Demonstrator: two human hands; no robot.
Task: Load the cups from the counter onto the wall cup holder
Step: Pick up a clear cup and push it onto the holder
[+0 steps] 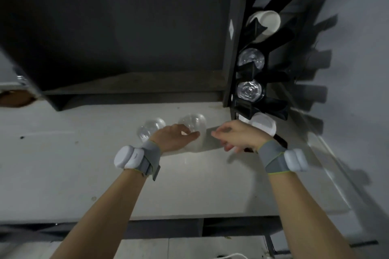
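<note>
Cups stood in two places: two clear plastic ones upside down on the pale surface [63,153], and four more lodged in the black wall cup holder [261,82] to the right. The nearer clear cup [194,124] had a domed, glossy base that caught the light, and its walls looked faintly ribbed; the left hand [174,137] was wrapped around its side, thumb and fingers pressed against the plastic. Just beside it to the left stood the second clear cup [150,129], untouched and partly hidden behind the left wrist. The right hand [237,134] hovered apart from both, fingers loosely curled and holding nothing, close to the lowest white cup [264,125] in the holder. Above that cup the holder carried two clear cups [249,90] [251,59], bases facing the camera, and a white cup [266,23] higher up. Both wrists wore grey straps with white pods [126,156].
</note>
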